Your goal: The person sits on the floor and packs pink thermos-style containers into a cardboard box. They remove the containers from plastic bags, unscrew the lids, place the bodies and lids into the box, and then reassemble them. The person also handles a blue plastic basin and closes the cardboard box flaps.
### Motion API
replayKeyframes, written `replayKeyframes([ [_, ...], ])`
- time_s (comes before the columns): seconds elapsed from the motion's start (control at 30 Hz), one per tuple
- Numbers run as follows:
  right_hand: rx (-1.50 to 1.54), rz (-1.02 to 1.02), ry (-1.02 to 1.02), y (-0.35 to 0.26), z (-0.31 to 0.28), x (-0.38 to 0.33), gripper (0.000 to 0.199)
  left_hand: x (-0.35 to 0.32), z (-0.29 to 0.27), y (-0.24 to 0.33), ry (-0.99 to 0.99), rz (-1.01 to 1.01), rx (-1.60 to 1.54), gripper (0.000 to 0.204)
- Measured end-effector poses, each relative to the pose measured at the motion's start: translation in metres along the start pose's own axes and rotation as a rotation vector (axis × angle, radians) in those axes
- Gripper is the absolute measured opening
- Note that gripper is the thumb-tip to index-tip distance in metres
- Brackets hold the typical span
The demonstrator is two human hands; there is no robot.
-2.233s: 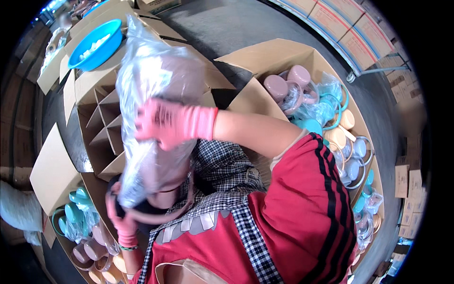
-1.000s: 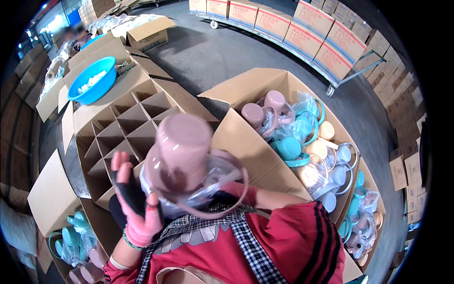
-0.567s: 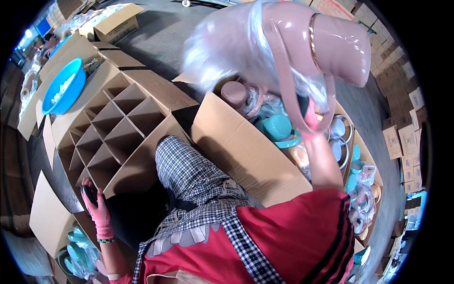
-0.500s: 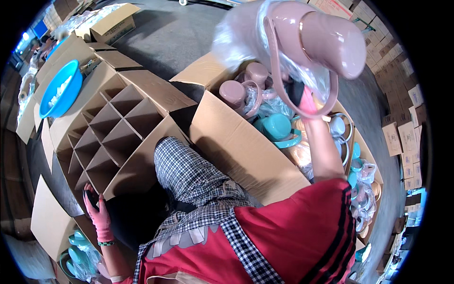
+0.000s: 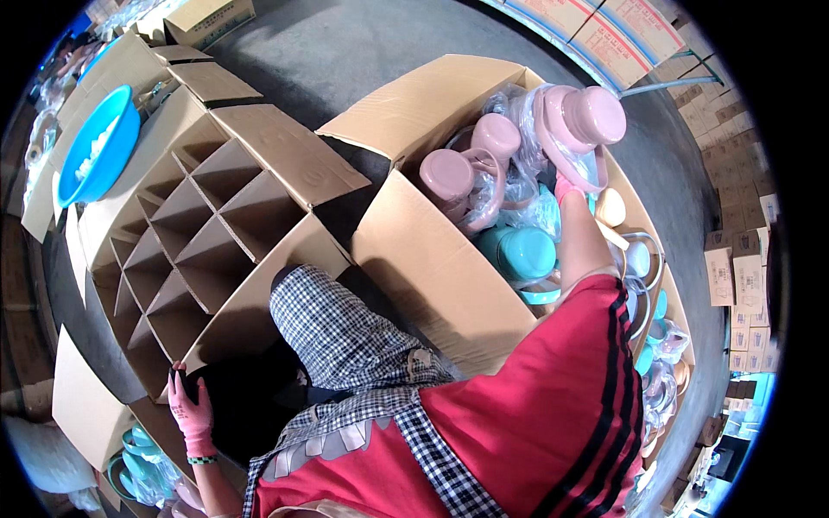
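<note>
My right hand (image 5: 567, 186) grips the bagged pink jug (image 5: 580, 125) over the open carton (image 5: 432, 268); keep it upright. My left hand (image 5: 192, 407), released, braces the divider box (image 5: 259, 293).
</note>
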State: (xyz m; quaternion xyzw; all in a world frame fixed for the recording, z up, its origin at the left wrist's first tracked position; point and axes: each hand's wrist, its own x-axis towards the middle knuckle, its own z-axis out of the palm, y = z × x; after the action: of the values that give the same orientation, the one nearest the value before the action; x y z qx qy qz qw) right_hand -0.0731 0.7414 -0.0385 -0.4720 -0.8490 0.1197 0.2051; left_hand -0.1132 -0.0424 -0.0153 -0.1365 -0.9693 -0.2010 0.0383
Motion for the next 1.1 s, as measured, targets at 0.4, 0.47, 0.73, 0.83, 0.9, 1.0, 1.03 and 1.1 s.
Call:
replayKeyframes([
  [0.4,-0.347,0.072,-0.234,-0.018,0.039,0.009,0.047,0.022,0.006,0.024,-0.079,0.019,0.074,0.042],
  [0.47,-0.406,0.044,-0.253,-0.033,0.045,-0.020,0.056,0.020,0.006,0.025,-0.076,0.015,0.082,0.042],
  [0.73,0.203,-0.075,-0.243,-0.011,0.057,-0.074,0.059,0.012,0.003,0.028,-0.006,0.003,0.143,0.039],
  [0.83,0.067,-0.297,-0.150,-0.070,0.009,-0.116,0.053,0.019,0.000,0.049,-0.056,0.066,0.150,0.036],
  [0.9,0.348,-0.501,-0.037,-0.118,-0.025,-0.163,0.052,0.027,0.007,0.065,-0.114,0.151,0.111,0.035],
  [1.0,0.555,-0.797,-0.295,-0.189,-0.047,-0.245,0.045,0.017,0.028,0.070,-0.172,0.230,-0.152,0.033],
  [1.03,0.788,-0.747,-0.512,-0.223,-0.044,-0.279,0.040,0.010,0.049,0.071,-0.284,0.246,-0.300,0.035],
  [1.1,0.537,-1.093,-0.870,-0.283,-0.052,-0.315,0.033,0.005,0.067,0.084,-0.468,0.406,-0.364,0.038],
])
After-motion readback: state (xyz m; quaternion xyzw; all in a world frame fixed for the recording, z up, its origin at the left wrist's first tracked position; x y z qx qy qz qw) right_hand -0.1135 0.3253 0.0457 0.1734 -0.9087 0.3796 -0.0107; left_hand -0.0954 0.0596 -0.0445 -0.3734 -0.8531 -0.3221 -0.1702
